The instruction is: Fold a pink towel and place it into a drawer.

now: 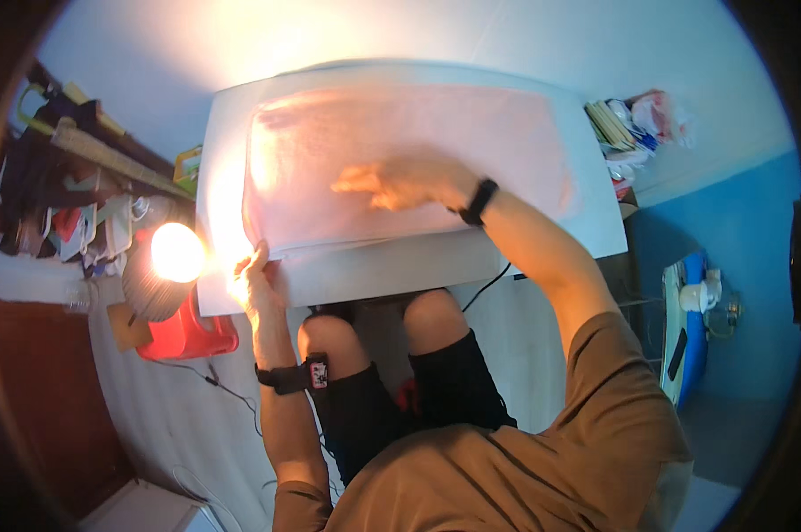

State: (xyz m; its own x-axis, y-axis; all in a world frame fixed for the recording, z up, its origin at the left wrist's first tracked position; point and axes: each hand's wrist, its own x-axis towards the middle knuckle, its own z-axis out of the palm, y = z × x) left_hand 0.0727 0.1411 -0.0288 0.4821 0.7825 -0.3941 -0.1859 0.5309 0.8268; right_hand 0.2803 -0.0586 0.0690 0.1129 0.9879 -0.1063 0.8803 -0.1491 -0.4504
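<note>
A pale pink rectangular sheet (467,133), which looks like thin cloth, lies spread over a white tabletop (580,226). At its near left corner, my left hand (257,276) pinches the edge between thumb and fingers. A bit of pink shows beside that palm, below the table's near edge. My right hand (400,183) is over the middle of the sheet, blurred, with fingers pointing left and apart. Nothing shows in it; whether it touches the sheet cannot be told. Dark bands are on both of my forearms.
A lit lamp (177,253) glares close to the table's left side, above a red plastic container (191,332). Cluttered shelves (74,219) stand at the left. Books and bags (630,126) lie past the right edge. A cable (487,286) hangs near my knees.
</note>
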